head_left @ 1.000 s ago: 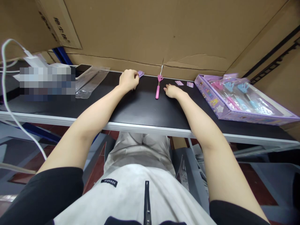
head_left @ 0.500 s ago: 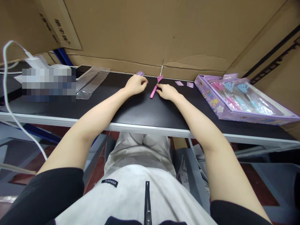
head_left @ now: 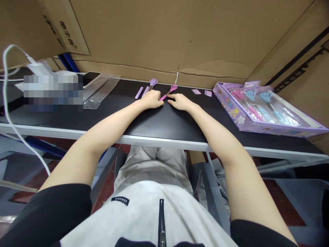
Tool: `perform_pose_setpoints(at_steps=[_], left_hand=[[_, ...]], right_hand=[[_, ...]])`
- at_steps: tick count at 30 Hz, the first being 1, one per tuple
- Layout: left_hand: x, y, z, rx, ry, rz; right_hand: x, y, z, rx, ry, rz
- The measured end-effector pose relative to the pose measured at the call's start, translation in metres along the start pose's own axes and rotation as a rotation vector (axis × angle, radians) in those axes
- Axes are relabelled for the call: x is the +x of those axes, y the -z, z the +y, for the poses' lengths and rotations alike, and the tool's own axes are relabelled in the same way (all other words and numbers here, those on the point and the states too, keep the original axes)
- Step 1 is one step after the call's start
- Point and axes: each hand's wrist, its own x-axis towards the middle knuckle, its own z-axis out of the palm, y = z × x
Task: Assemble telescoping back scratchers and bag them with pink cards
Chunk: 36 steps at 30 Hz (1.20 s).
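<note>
My left hand [head_left: 151,100] is closed, thumb and fingers gripping the handle end of a pink back scratcher [head_left: 174,87] that has a claw-shaped head and a metal neck. The claw points away from me, toward the cardboard. My right hand [head_left: 179,102] rests just right of the handle, index finger and thumb apart, the index fingertip at or touching the place where handle meets neck. Beyond my left hand lies a purple back scratcher [head_left: 153,81], its lower part partly hidden by that hand. A separate purple rod [head_left: 139,93] lies left of it.
An open purple display box [head_left: 241,120] at the right holds bagged pink and blue scratchers. Two small purple cards [head_left: 196,91] lie near the back edge. Clear plastic sleeves [head_left: 99,92], a phone [head_left: 90,78] and a white cable [head_left: 6,89] are at the left. Cardboard [head_left: 154,37] walls the back.
My left hand has moved slightly right and toward me, onto the pink handle, uncovering the purple pieces. The pink scratcher has shifted left and tilted more; my right fingers have loosened from it.
</note>
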Motion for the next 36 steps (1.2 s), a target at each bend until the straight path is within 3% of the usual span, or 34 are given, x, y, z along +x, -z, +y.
perform_pose_setpoints(at_steps=[8,13,18,22,28,36], left_hand=[[-0.009,0.017,0.013,0.021,0.052,-0.008],[-0.008,0.015,0.014,0.021,0.035,0.047],[-0.006,0.012,0.008,-0.123,-0.038,0.154],[-0.004,0.010,0.005,-0.258,-0.115,0.210],[-0.001,0.006,0.002,-0.340,-0.166,0.224],[0.006,0.006,0.001,-0.463,-0.150,0.268]], right_hand=[[0.012,-0.006,0.023,0.242,-0.043,0.089],[0.025,-0.017,0.035,0.467,-0.092,0.167],[0.039,-0.021,0.042,0.903,-0.243,0.439],[0.035,-0.010,0.041,1.252,-0.351,0.628],[0.013,0.011,0.024,1.438,-0.478,0.606],[0.008,0.012,-0.001,1.514,-0.420,0.532]])
